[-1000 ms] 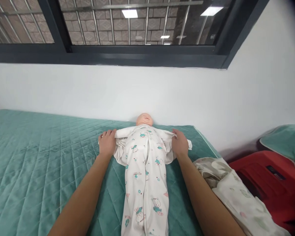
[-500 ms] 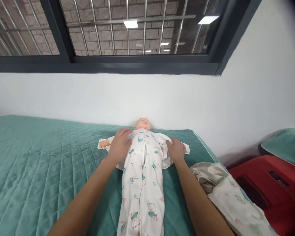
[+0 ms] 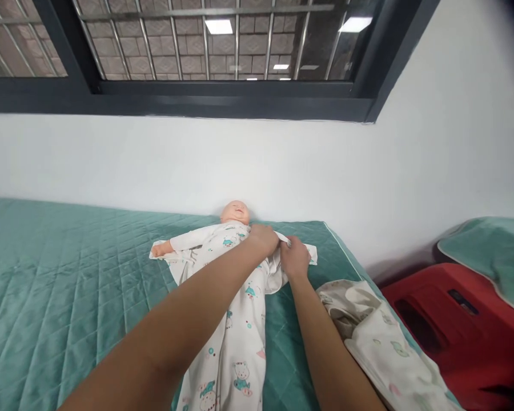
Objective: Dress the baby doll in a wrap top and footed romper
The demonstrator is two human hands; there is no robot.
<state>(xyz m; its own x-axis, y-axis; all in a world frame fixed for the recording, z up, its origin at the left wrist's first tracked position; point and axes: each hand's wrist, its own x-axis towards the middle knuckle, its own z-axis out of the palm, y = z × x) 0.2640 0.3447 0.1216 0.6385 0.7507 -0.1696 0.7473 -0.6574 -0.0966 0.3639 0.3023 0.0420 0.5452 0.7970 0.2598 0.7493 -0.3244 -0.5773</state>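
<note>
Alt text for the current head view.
A doll in printed white clothes lies face up on a green quilted cover. The right hand pinches white fabric, the left hand close by; at right, crumpled cloth and a red object.

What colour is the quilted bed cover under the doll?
The quilted cover is muted green, showing best in the current head view.

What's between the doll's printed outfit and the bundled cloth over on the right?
In the head view, a bare strip of green quilt and the right forearm.
</note>
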